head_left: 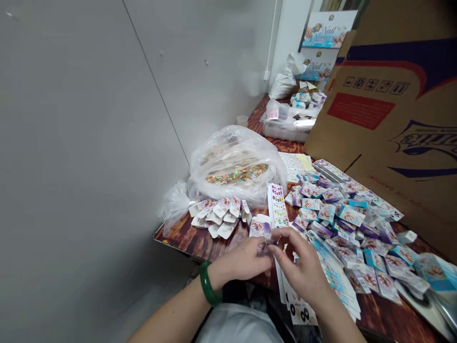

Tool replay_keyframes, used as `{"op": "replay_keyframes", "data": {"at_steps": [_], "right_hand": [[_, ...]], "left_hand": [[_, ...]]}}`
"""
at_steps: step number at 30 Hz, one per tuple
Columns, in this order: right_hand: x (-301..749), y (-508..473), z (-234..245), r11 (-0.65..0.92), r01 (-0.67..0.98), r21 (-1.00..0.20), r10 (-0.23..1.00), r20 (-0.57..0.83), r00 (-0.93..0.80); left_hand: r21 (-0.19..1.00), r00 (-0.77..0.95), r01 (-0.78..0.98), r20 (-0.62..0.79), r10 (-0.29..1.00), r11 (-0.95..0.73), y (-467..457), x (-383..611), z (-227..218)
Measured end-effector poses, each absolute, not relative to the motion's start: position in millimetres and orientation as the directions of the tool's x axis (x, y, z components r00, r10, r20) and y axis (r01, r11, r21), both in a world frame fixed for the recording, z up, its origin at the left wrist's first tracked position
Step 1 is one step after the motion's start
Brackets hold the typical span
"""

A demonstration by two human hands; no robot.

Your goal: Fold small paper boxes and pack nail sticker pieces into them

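My left hand [243,263], with a green bangle on the wrist, and my right hand [303,269] meet at the table's near edge. Together their fingertips pinch one small purple-and-white packet [263,246]. Both hands are closed on it. Just behind them lies a white strip of colourful nail stickers [277,205]. A heap of folded small packets [221,216] sits to the left of the hands. Under my right hand lies a white sheet with black rings [302,312].
A clear plastic bag [233,164] holding glittery sheets stands behind the heap. Many small boxes [342,214] cover the wooden table [185,238] to the right, with a fanned stack of cards [335,271]. A large cardboard box [396,109] rises at right. A grey wall stands at left.
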State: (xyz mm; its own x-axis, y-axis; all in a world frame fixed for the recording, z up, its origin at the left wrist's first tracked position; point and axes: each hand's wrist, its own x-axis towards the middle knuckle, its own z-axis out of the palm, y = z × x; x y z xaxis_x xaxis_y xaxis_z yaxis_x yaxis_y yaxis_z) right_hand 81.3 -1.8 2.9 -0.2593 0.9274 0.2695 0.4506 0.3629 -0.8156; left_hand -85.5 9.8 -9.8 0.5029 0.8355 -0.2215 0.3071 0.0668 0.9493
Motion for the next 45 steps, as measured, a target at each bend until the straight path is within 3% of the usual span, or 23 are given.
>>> {"op": "replay_keyframes", "data": {"at_steps": [2, 6, 10, 13, 16, 21, 26, 32, 40, 45], "right_hand": [[83, -2, 7, 0.315, 0.420, -0.851, 0.928, 0.183, -0.324], [85, -2, 10, 0.114, 0.300, -0.947, 0.930, -0.005, -0.368], [86, -4, 15, 0.039, 0.215, -0.976, 0.932, -0.042, -0.360], [86, -4, 17, 0.081, 0.203, -0.976, 0.947, 0.012, -0.320], [83, -2, 12, 0.130, 0.200, -0.971, 0.976, 0.089, -0.200], [74, 2, -1, 0.061, 0.089, -0.994, 0.989, 0.048, -0.137], [66, 6, -8, -0.018, -0.020, -1.000, 0.996, -0.016, -0.088], [60, 10, -16, -0.016, -0.062, -0.998, 0.999, -0.019, 0.050], [56, 16, -23, 0.031, -0.153, -0.988, 0.989, 0.009, 0.147], [54, 18, -25, 0.077, -0.148, -0.986, 0.988, 0.056, 0.144]], "left_hand": [[0.955, 0.598, 0.270, -0.266, 0.756, 0.122, 9, -88, -6], [0.936, 0.782, 0.000, -0.218, 0.584, 0.351, 9, -92, -8], [0.871, 0.814, -0.082, -0.223, 0.537, 0.485, 11, -93, -16], [0.875, 0.765, -0.115, -0.224, 0.603, 0.471, 14, -92, -18], [0.891, 0.624, -0.192, -0.212, 0.753, 0.410, 17, -89, -18], [0.941, 0.374, -0.239, -0.136, 0.917, 0.238, 21, -82, -19], [0.981, 0.386, -0.131, -0.085, 0.919, 0.146, 22, -81, -27], [0.990, 0.306, -0.039, -0.121, 0.944, 0.139, 24, -83, -31], [0.945, 0.252, -0.245, -0.153, 0.956, 0.216, 22, -79, -24], [0.957, 0.133, -0.270, -0.072, 0.988, 0.106, 18, -77, -19]]}}
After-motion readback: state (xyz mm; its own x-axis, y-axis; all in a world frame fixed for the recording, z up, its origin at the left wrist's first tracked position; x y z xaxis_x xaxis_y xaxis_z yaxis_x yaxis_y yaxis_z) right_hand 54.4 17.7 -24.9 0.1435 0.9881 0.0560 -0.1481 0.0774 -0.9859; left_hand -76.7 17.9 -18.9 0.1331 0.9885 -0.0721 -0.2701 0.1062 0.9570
